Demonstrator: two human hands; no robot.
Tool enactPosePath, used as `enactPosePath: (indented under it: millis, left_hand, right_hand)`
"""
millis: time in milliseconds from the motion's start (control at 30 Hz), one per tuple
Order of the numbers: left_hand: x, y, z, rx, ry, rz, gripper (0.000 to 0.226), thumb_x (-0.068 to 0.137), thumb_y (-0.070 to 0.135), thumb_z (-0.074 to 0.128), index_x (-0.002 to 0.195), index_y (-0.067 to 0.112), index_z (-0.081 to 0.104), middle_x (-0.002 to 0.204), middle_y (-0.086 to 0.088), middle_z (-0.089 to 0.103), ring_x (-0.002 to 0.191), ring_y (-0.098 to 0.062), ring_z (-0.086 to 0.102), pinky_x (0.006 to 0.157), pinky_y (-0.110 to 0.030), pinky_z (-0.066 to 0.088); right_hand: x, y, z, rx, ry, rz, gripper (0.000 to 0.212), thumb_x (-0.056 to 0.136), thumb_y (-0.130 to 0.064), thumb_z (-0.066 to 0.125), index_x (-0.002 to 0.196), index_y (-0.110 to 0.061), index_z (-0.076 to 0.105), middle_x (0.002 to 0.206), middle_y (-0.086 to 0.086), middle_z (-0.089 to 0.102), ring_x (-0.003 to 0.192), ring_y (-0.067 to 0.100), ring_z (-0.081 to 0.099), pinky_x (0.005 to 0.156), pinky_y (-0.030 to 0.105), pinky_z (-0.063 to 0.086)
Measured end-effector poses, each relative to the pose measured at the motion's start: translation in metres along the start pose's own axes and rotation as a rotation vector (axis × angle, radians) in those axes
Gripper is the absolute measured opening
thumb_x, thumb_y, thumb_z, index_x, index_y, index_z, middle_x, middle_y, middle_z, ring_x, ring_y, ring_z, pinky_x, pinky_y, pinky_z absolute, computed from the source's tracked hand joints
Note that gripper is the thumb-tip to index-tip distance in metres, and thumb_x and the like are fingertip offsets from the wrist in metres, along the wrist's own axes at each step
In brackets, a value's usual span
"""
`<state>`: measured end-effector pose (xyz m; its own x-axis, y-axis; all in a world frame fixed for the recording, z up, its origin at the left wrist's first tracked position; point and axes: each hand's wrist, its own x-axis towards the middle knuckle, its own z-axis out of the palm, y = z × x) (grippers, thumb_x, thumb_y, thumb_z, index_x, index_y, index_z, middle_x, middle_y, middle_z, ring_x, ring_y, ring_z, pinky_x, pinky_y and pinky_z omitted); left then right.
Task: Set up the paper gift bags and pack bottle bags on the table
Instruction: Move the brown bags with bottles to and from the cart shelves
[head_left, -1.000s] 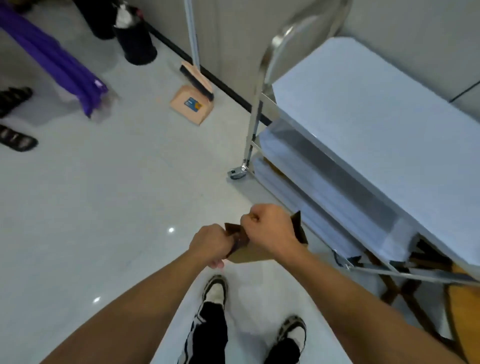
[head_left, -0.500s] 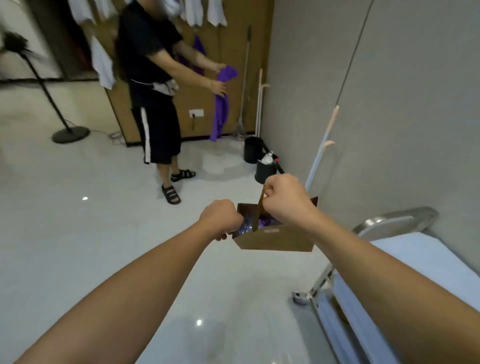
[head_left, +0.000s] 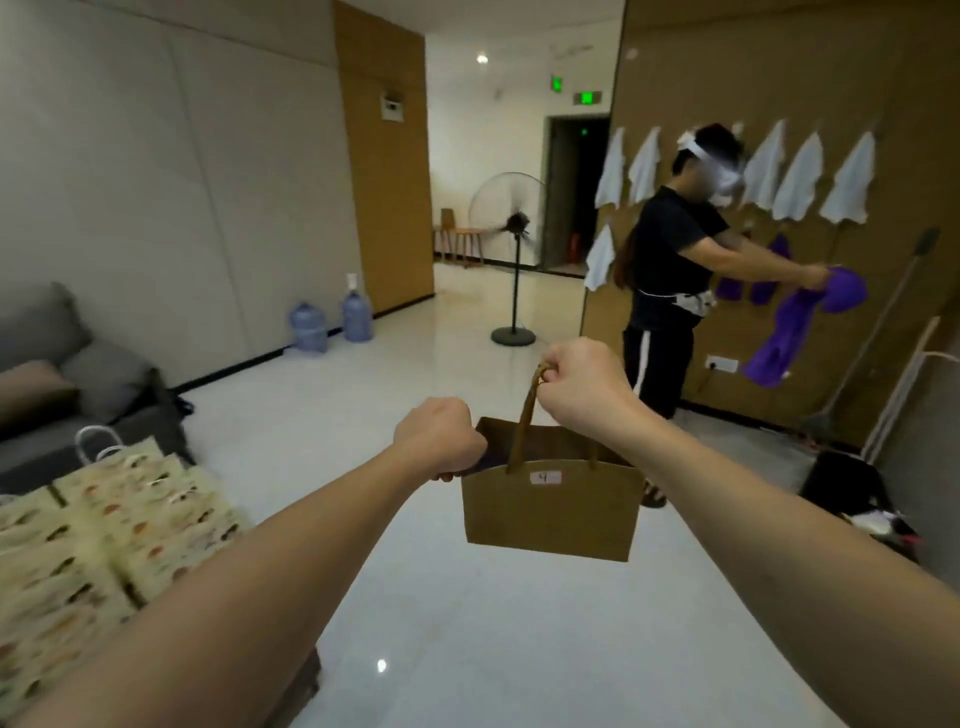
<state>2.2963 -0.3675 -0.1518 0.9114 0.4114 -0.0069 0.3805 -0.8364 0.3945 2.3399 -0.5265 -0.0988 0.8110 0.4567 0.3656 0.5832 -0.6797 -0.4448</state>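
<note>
Low on the left lie flat patterned gift bags (head_left: 104, 525), well apart from the hands. The left hand (head_left: 439, 439) grips the left rim of the brown paper bag (head_left: 550, 512). The right hand (head_left: 584, 382) pinches its handle (head_left: 524, 415) from above. The bag hangs upright in the air between them, so it must go left and down.

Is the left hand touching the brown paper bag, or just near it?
Touching. The head view shows the left hand gripping the top left edge of the brown paper bag, fingers curled over its rim.
</note>
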Motion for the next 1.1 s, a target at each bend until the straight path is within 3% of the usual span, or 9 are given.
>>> enactPosePath:
  millis: [133,267,400,533,667,800,933,1033,1100]
  left_hand:
    - [-0.052,-0.087,-0.047,0.027,0.061,-0.164,0.014,0.092,0.018,0.057,0.081,0.011,0.062,0.071,-0.007,0.071,0.060,-0.017,0.072,0.063,-0.035,0.064]
    - [-0.112,-0.175,-0.081,0.020,0.124,-0.310,0.013,0.091,0.017,0.058,0.080,0.010,0.061,0.072,-0.008,0.070,0.060,-0.018,0.072,0.061,-0.035,0.064]
    - [-0.170,-0.272,-0.098,0.035,0.129,-0.458,0.014,0.092,0.017,0.059,0.082,0.009,0.066,0.072,-0.006,0.072,0.063,-0.017,0.073,0.063,-0.036,0.064]
    - [-0.233,-0.375,-0.102,0.038,0.110,-0.584,0.011,0.093,0.020,0.057,0.086,0.014,0.063,0.081,-0.003,0.069,0.072,-0.017,0.071,0.068,-0.033,0.064]
    - [-0.301,-0.468,-0.098,0.024,0.129,-0.704,0.010,0.093,0.026,0.059,0.095,0.017,0.062,0.088,-0.002,0.067,0.078,-0.017,0.068,0.073,-0.032,0.062]
    - [-0.367,-0.545,-0.095,-0.036,0.147,-0.829,0.010,0.093,0.024,0.061,0.085,0.018,0.064,0.083,-0.001,0.069,0.075,-0.017,0.070,0.069,-0.031,0.061]
    - [-0.416,-0.607,-0.097,-0.055,0.088,-0.918,0.011,0.093,0.023,0.061,0.085,0.017,0.064,0.080,-0.001,0.069,0.072,-0.017,0.069,0.070,-0.034,0.062]
    - [-0.444,-0.647,-0.095,-0.090,0.104,-1.008,0.013,0.092,0.027,0.062,0.089,0.015,0.065,0.081,0.000,0.068,0.068,-0.015,0.067,0.055,-0.028,0.055]
    - [-0.460,-0.671,-0.090,-0.142,0.135,-1.069,0.013,0.091,0.029,0.064,0.089,0.016,0.066,0.083,0.000,0.068,0.069,-0.015,0.066,0.054,-0.027,0.052]
  right_hand:
    - [-0.012,-0.093,0.030,-0.094,-0.132,-0.240,0.027,0.088,-0.006,0.054,0.067,-0.022,0.051,0.071,0.002,0.055,0.073,0.022,0.055,0.055,0.029,0.037]
    - [-0.037,-0.186,0.070,-0.098,-0.215,-0.439,0.029,0.086,-0.006,0.058,0.065,-0.023,0.049,0.069,0.001,0.052,0.067,0.015,0.048,0.053,0.026,0.030]
    - [-0.066,-0.274,0.128,-0.093,-0.277,-0.546,0.025,0.085,-0.011,0.062,0.069,-0.025,0.050,0.071,-0.001,0.054,0.069,0.015,0.052,0.056,0.025,0.038]
    - [-0.108,-0.359,0.192,-0.223,-0.377,-0.689,0.010,0.094,-0.023,0.060,0.086,-0.021,0.055,0.072,-0.004,0.051,0.067,0.013,0.053,0.064,0.029,0.053]
    - [-0.155,-0.441,0.254,-0.216,-0.539,-0.710,0.005,0.090,-0.019,0.061,0.089,-0.018,0.065,0.081,0.002,0.062,0.071,0.016,0.060,0.063,0.030,0.057]
    - [-0.210,-0.516,0.307,-0.130,-0.666,-0.732,0.010,0.085,-0.011,0.062,0.079,-0.019,0.062,0.078,0.002,0.059,0.071,0.016,0.058,0.054,0.026,0.048]
    - [-0.256,-0.570,0.352,-0.055,-0.748,-0.749,0.012,0.087,-0.011,0.066,0.081,-0.021,0.062,0.081,0.000,0.060,0.073,0.014,0.059,0.061,0.025,0.053]
    - [-0.278,-0.605,0.387,-0.027,-0.780,-0.775,0.015,0.085,-0.009,0.066,0.077,-0.021,0.061,0.079,0.000,0.060,0.071,0.014,0.060,0.063,0.029,0.057]
    - [-0.291,-0.625,0.412,-0.001,-0.818,-0.795,0.018,0.087,-0.010,0.065,0.075,-0.022,0.059,0.077,-0.001,0.060,0.070,0.013,0.060,0.055,0.026,0.051]
